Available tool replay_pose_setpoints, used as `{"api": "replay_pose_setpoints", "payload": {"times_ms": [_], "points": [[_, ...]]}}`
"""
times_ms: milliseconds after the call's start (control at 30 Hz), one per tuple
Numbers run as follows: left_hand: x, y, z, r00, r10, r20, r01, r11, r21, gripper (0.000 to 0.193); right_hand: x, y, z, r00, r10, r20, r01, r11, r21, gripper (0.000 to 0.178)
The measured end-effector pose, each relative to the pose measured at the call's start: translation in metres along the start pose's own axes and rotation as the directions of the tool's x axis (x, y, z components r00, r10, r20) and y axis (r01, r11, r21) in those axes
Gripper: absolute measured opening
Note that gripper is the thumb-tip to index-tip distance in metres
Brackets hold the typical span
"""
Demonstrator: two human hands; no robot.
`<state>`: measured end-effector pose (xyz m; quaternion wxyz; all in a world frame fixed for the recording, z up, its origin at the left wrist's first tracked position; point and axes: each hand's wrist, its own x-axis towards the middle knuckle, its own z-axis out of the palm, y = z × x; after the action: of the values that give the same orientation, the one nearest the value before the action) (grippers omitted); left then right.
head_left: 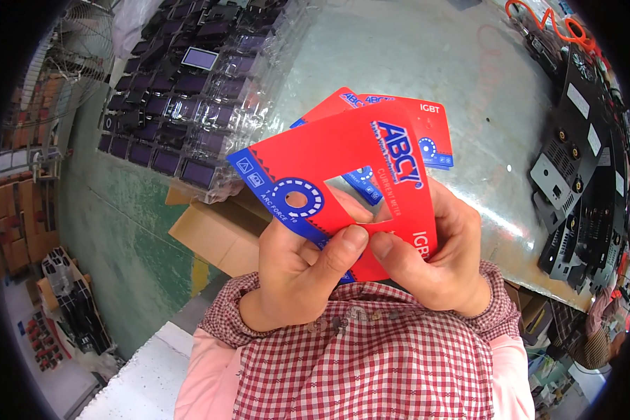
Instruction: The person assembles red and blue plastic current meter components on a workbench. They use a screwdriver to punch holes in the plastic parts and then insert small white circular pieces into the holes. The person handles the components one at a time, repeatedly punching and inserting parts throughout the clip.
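Note:
Both my hands hold a red and blue front-panel label in front of my chest, tilted. The panel label (pixel 294 150) has a rectangular cutout in the middle and a round hole ringed by white dashes. My left hand (pixel 290 276) is closed on its lower edge, thumb on top. With its thumb also on the front, my right hand (pixel 444 255) grips the lower right part; most of its fingers are behind. The thumbs almost meet below the cutout. Just beyond lie several similar labels (pixel 437 126) on the metal table, fanned out and partly covered by the held one.
Clear plastic trays of small dark display modules (pixel 168 105) are at the left of the metal table (pixel 392 49). An open cardboard box (pixel 213 241) sits below them. Black metal panels (pixel 577 157) lie along the right edge, near an orange coiled cable (pixel 574 31). Another person is at far right.

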<state>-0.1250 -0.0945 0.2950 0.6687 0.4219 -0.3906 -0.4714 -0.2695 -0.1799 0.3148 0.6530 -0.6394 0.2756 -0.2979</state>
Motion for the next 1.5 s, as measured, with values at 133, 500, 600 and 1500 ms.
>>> {"api": "replay_pose_setpoints", "payload": {"times_ms": [133,500,600,1500], "points": [[0.002,0.0,0.003,0.997,-0.06,-0.055,0.058,0.998,-0.035,0.015,-0.001,0.006,-0.003,0.996,-0.084,0.023,0.085,0.994,-0.064,0.024],[0.01,0.004,0.012,0.944,-0.308,-0.122,0.25,0.904,-0.347,0.019,0.002,0.024,-0.022,0.993,-0.048,0.109,0.005,0.932,0.363,0.031],[0.012,0.004,0.012,0.943,-0.322,-0.087,0.271,0.892,-0.363,0.017,0.006,0.03,-0.024,0.969,-0.223,0.105,0.202,0.962,0.184,0.023],[0.019,0.005,0.008,0.971,0.217,0.097,-0.236,0.841,0.486,0.013,0.002,0.013,-0.008,0.989,0.148,-0.01,-0.135,0.925,0.354,0.016]]}}
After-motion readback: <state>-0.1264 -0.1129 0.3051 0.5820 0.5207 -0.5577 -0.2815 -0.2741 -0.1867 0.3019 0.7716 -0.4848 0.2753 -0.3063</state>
